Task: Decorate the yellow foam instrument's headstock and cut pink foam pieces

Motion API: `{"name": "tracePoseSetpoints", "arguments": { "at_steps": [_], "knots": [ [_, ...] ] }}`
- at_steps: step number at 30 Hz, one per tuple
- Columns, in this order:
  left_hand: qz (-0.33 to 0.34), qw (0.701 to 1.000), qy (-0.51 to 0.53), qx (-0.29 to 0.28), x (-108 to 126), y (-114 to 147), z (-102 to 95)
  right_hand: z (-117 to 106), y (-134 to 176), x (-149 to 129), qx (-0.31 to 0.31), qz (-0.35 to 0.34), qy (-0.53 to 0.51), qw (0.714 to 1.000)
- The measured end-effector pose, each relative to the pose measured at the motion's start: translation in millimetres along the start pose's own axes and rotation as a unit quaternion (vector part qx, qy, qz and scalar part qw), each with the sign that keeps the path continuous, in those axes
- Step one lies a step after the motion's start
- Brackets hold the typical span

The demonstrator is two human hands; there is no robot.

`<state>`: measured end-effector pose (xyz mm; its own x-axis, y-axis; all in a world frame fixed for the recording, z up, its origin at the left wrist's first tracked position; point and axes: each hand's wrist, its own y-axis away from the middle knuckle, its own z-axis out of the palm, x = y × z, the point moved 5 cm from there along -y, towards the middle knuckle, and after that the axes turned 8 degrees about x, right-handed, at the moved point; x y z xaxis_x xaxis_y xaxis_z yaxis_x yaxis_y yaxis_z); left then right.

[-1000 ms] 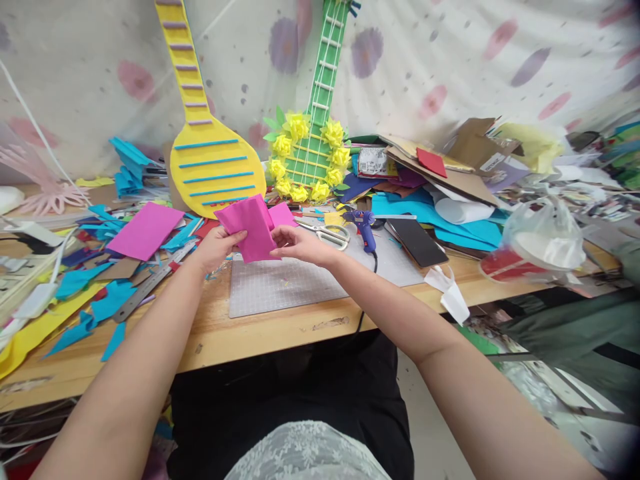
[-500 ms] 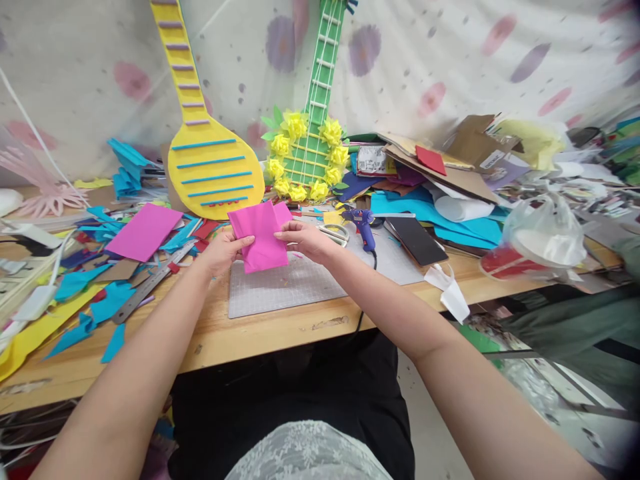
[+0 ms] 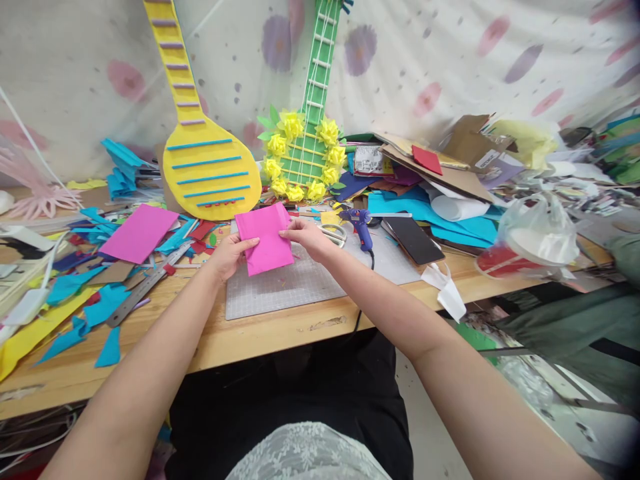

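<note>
Layered pink paper is held up over the grey cutting mat. My left hand grips its left edge, thumb on the front and fingers behind. Closed on the upper right edge is my right hand, pinching with thumb and fingertips. Scissors lie just beyond my right hand, beside a blue glue gun. Another pink sheet rests on the scraps at the left. Behind stand a yellow paper guitar and a green one ringed with yellow paper flowers.
A black phone lies right of the mat, near a white paper scrap. A bagged red-and-white tub stands at the right. Blue scraps and a metal ruler cover the left. Cardboard is piled at the back right.
The pink layers, offset before, now lie nearly aligned as one rectangle. My right hand has slid slightly along the edge. The whole view has shifted a little.
</note>
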<state>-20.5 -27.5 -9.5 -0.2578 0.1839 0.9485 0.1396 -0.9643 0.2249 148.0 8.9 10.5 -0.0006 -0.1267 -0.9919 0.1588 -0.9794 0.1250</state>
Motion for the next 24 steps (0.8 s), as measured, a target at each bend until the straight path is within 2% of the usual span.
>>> {"name": "tracePoseSetpoints", "arguments": {
  "at_steps": [3,5,9,13,17,21,24],
  "knots": [
    [0.008,1.000,-0.001,0.004,1.4,0.2,-1.1,7.4,-0.5,3.3,-0.065,0.036,-0.086,0.994],
    [0.007,1.000,-0.009,0.013,1.0,-0.3,-3.1,9.7,-0.1,5.4,-0.080,0.059,-0.114,0.989],
    [-0.005,0.999,-0.026,0.037,-1.9,-2.4,-7.9,7.9,-1.5,8.6,-0.030,0.055,-0.099,0.993],
    [-0.007,0.999,-0.027,0.028,-2.7,-3.1,-7.7,5.9,-3.7,9.2,0.030,0.023,-0.026,0.999],
    [-0.014,0.999,0.019,0.029,-2.2,-2.4,-0.4,2.8,-9.9,11.4,0.072,-0.013,0.046,0.996],
    [-0.006,0.996,0.041,0.074,-6.2,-4.3,9.8,-1.3,-16.9,13.2,0.082,-0.087,0.124,0.985],
    [0.037,0.991,0.026,0.122,-10.4,-7.5,12.3,-4.1,-18.1,13.8,0.088,-0.134,0.171,0.972]
  ]
}}
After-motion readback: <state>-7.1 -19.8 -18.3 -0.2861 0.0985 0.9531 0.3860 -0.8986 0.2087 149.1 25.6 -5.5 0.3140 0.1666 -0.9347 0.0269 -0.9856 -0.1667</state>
